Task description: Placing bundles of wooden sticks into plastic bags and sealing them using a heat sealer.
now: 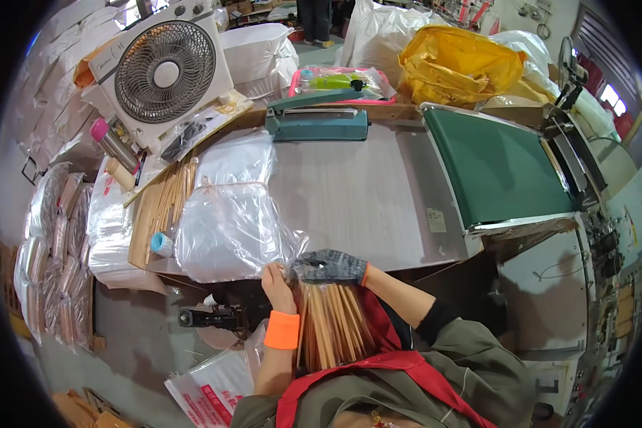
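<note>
A clear plastic bag full of thin wooden sticks [333,324] is close against my body, its top gathered at the table's front edge. My left hand [279,287], bare with an orange band at the wrist, closes on the upper left of the bag. In a grey knit glove, my right hand [328,267] wraps over the bag's top from the right. The fingertips of both hands are partly hidden. Just beyond them lies a stack of clear plastic bags [225,232], tied round with a band.
A teal bag sealer [317,125] stands at the table's back. A conveyor with a green belt [499,167] is on the right. Loose wooden sticks [167,196], a blue tape roll [162,245] and a fan [165,75] are on the left. Packed bundles [53,260] are piled farther left.
</note>
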Tool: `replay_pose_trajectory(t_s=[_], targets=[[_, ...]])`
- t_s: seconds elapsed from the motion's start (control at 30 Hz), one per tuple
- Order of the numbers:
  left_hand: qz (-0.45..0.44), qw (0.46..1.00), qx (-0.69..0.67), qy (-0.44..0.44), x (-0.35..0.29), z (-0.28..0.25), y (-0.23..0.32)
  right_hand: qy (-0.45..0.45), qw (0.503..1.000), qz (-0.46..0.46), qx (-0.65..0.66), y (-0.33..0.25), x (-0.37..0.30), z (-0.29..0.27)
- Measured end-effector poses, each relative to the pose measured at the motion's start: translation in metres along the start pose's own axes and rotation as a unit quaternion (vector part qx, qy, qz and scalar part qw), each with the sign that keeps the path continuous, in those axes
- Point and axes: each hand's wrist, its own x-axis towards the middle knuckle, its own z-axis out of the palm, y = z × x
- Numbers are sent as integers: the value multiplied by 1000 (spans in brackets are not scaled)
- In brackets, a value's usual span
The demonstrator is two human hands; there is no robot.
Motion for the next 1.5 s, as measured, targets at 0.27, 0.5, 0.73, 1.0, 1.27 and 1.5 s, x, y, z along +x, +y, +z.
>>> replay_pose_trajectory(t_s=[0.27, 0.5, 0.73, 1.0, 1.27, 1.5], targets=[[283, 945, 144, -78, -40, 1, 50, 75, 940, 116, -312, 7, -3, 27], [394, 871, 188, -228, -65, -9, 50, 325, 936, 61, -121, 101, -84, 92], [334, 860, 269, -276, -94, -46, 62, 355, 917, 152, -100, 68, -192, 108], [289, 861, 304, -286, -65, -33, 61, 173, 980, 101, -12, 115, -122, 57], [154, 956, 150, -197, -62, 2, 79, 168, 960, 1, -225, 29, -163, 48], [240, 914, 223, -241, -72, -5, 73, 433, 890, -22, -143, 36, -151, 30]])
